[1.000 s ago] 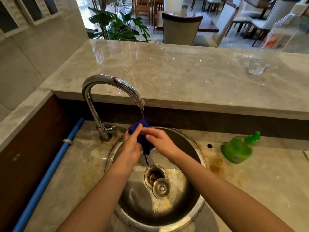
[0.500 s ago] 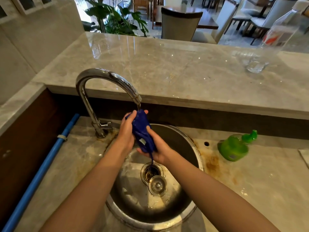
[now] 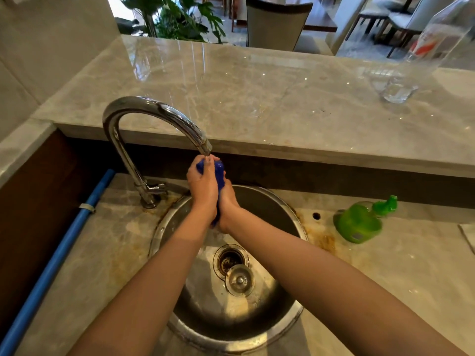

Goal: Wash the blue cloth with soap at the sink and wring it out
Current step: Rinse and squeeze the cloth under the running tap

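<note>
Left hand (image 3: 203, 186) and right hand (image 3: 227, 201) both clenched around blue cloth (image 3: 219, 173), pressed together under faucet (image 3: 154, 116) spout, above sink (image 3: 164, 227). Green soap bottle (image 3: 359, 222) on worktop (image 3: 385, 265), right of sink.

Kitchen wash-up spot behind a bar counter, likely restaurant or café. Evidence: round stainless steel sink (image 3: 164, 227) with curved chrome gooseneck tap (image 3: 144, 111), raised grey marble counter (image 3: 257, 98), green plastic soap dispenser (image 3: 359, 222), upholstered dining chairs (image 3: 277, 21) and dark wooden tables (image 3: 318, 21) beyond.
</note>
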